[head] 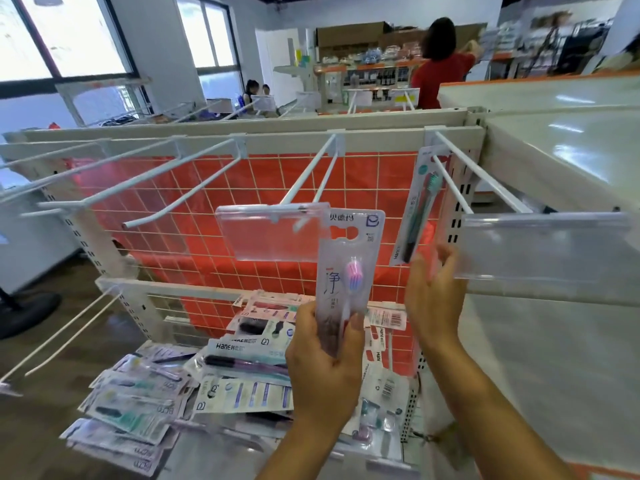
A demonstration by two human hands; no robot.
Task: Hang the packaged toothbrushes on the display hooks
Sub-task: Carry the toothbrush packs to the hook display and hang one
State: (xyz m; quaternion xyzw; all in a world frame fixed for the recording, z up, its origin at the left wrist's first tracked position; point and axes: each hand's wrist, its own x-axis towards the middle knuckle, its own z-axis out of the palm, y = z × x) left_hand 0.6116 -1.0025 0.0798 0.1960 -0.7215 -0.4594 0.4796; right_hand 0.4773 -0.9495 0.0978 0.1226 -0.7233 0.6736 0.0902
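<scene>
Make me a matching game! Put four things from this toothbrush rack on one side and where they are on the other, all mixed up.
Things:
1. pink toothbrush pack
2. green toothbrush pack
3. pile of packs
4. clear tag holder

Places:
A. hanging on the right hook
B. lying flat in a heap, low down
C. held up in the left hand
D. at the tip of the middle hook

Pairs: 1-C, 2-A, 3-B, 4-D
</scene>
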